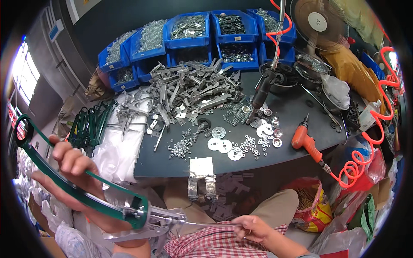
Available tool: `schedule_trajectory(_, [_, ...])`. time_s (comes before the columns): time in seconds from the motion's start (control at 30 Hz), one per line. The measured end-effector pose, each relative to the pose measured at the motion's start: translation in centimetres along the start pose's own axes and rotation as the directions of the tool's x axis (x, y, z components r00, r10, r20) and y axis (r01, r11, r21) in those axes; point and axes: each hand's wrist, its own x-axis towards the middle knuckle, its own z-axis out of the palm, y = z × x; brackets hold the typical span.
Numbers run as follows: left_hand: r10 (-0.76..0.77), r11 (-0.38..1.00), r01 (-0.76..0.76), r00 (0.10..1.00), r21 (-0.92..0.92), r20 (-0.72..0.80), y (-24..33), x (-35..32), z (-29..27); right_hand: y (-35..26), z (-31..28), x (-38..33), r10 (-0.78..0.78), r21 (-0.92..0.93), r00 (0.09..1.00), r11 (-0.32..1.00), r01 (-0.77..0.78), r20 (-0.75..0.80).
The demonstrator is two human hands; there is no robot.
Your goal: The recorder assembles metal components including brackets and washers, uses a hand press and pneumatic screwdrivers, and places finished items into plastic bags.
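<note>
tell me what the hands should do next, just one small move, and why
Perhaps slide the thin rod further into the green frame: the right hand pinches the rod's outer end, a long stretch shows beyond the metal handle assembly, and the left hand supports the frame.

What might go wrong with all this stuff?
The right hand might slip off the thin metal rod sticking out of the green-framed gun. The coiled orange hose hangs past the table edge, so it could tug the orange driver down. The loose little nuts could roll if bumped.
</note>
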Motion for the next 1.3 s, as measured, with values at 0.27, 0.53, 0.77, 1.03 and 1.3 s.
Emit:
schedule_trajectory(0.27, [-0.156,0.984,0.161,0.985,0.073,-0.072,-11.5,-6.8,1.9,-3.9,9.1,8.5,0.051,0.307,0.914,0.948,0.082,-0.402])
schedule_trajectory(0.53, [-0.226,0.91,0.227,0.973,0.347,-0.043,-10.5,-6.2,-0.8,-20.4,-1.6,14.2,-0.849,-0.578,0.417,0.527,0.623,-0.325])
schedule_trajectory(0.77, [-0.263,0.818,0.288,0.957,0.498,-0.121,-16.2,-8.3,-3.6,-33.5,-6.4,22.0,-0.8,-0.648,0.466,0.588,0.484,-0.378])
schedule_trajectory(1.03, [-0.381,0.817,0.396,0.916,0.42,-0.123,-16.2,-9.2,-5.1,-31.1,13.0,19.9,-0.788,-0.62,0.614,0.461,0.635,0.044])
schedule_trajectory(1.3, [-0.302,0.739,0.288,0.95,0.609,-0.083,-16.2,-8.9,-5.4,-27.2,30.5,21.1,-0.573,-0.415,0.59,0.42,0.807,0.569])
